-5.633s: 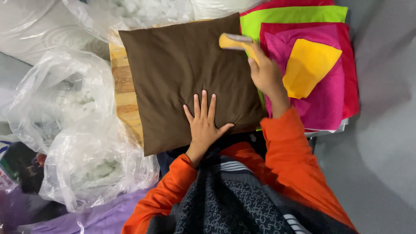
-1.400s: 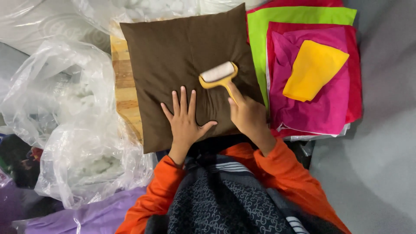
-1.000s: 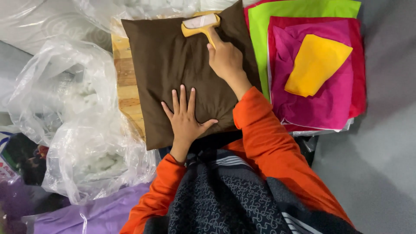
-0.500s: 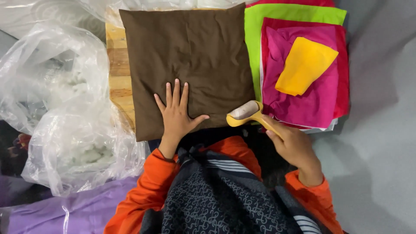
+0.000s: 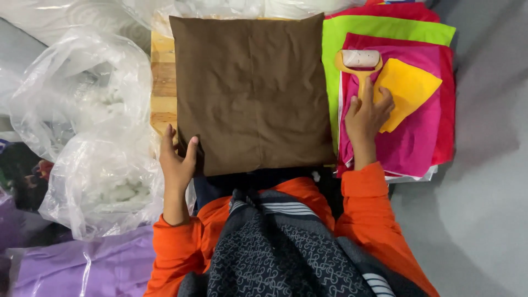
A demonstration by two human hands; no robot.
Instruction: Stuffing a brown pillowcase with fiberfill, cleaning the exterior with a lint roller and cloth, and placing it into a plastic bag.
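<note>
A brown square cushion lies on a wooden table in front of me. My left hand is at the cushion's near left corner, thumb and fingers around its edge. My right hand rests on the stack of coloured cloths to the right, fingers on the handle of a yellow lint roller. The roller's white head lies on the pink cloth beside a folded yellow cloth.
Clear plastic bags of white stuffing crowd the left side and the back. A purple plastic sheet lies at lower left. Grey floor runs along the right. A green cloth sits under the pink ones.
My right hand has carried the lint roller off the cushion's near edge onto the pink cloths. My left hand has slid from flat on the cushion to its near left corner.
</note>
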